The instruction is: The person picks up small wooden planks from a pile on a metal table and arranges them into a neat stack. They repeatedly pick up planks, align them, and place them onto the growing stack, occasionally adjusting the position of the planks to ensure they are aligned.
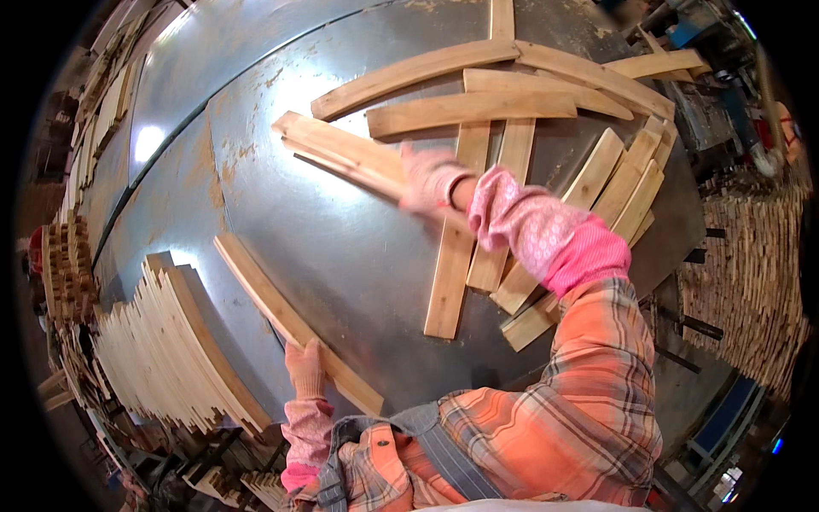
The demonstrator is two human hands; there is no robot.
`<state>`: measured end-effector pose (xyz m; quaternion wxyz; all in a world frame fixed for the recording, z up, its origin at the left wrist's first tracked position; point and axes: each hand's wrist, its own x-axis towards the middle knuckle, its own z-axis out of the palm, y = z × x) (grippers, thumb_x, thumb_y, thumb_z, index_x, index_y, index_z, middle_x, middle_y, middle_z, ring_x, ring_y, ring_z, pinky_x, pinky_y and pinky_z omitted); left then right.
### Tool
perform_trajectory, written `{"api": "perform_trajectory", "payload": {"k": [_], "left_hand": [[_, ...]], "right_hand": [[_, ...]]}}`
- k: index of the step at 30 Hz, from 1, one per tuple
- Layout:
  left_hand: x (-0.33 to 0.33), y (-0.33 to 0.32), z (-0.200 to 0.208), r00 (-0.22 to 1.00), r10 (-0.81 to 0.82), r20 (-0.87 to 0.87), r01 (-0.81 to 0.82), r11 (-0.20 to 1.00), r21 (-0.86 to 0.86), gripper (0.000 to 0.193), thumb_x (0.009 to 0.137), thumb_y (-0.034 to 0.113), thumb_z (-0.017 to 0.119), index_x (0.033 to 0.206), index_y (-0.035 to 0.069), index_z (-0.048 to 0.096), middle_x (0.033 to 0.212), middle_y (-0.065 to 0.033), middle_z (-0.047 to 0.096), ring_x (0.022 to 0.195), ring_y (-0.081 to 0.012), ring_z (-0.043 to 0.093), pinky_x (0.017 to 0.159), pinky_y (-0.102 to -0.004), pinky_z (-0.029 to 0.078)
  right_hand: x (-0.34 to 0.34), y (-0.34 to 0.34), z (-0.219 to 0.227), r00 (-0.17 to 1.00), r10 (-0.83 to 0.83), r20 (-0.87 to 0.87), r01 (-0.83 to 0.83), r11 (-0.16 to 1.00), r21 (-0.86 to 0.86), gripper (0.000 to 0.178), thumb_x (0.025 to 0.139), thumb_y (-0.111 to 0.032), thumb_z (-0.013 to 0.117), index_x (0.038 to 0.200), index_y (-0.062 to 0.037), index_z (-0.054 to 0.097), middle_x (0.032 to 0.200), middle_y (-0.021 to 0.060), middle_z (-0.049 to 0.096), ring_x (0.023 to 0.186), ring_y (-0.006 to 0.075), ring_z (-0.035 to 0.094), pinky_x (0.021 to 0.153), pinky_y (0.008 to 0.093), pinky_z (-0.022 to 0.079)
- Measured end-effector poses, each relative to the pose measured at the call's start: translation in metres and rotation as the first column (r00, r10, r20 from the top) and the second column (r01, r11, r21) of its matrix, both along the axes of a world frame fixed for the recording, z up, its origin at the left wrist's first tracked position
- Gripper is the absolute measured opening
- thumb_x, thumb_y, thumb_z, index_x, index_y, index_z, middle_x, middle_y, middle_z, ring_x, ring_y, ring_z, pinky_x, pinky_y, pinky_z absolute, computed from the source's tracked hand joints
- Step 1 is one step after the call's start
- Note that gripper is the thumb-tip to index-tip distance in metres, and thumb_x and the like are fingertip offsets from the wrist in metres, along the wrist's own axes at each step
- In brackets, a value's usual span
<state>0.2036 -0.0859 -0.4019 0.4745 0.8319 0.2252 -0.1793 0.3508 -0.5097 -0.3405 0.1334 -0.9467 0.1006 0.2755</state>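
My left hand (305,369), in a pale pinkish glove, grips a wooden slat (269,294) near its lower end. That slat lies at a slant on the metal tabletop (341,247). My right hand (431,177), gloved the same way and slightly blurred, reaches across and closes over wooden boards (341,147) lying side by side. Its fingertips are partly hidden, and the boards' near ends pass under my hand and arm. Just beyond it, a curved board (473,111) lies across two straight boards.
Loose boards (627,183) lie crisscrossed on the right side of the table. At the left edge, a tight row of slats (171,350) stands next to my left hand's slat. Tall wood stacks (746,282) stand beyond the table's right edge. Sawdust dots the metal.
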Motion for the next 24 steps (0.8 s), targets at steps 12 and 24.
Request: {"api": "perform_trajectory", "payload": {"k": [12,24], "left_hand": [[0.059,-0.100,0.008,0.998,0.027,0.057,-0.046,0.932,0.360,0.111,0.078,0.032,0.084,0.160,-0.004,0.019,0.152,-0.0301,0.044,0.139,-0.0428,0.048,0.116,-0.0408,0.040],[0.055,-0.097,0.003,0.993,0.038,0.114,-0.072,0.948,0.310,0.116,0.075,0.031,0.085,0.160,-0.006,0.015,0.152,-0.0344,0.041,0.138,-0.0472,0.047,0.115,-0.0444,0.042]], "right_hand": [[-0.030,0.068,-0.004,0.979,0.201,-0.030,-0.174,0.907,0.383,0.063,0.089,-0.044,0.067,0.135,-0.0023,0.061,0.129,0.0252,0.066,0.118,0.0409,0.066,0.102,0.0467,0.052],[-0.007,-0.134,0.013,0.996,-0.087,-0.004,0.079,0.920,-0.385,0.046,0.078,-0.031,0.081,0.115,-0.0040,0.077,0.117,0.0222,0.074,0.113,0.0380,0.071,0.097,0.0463,0.057]]}}
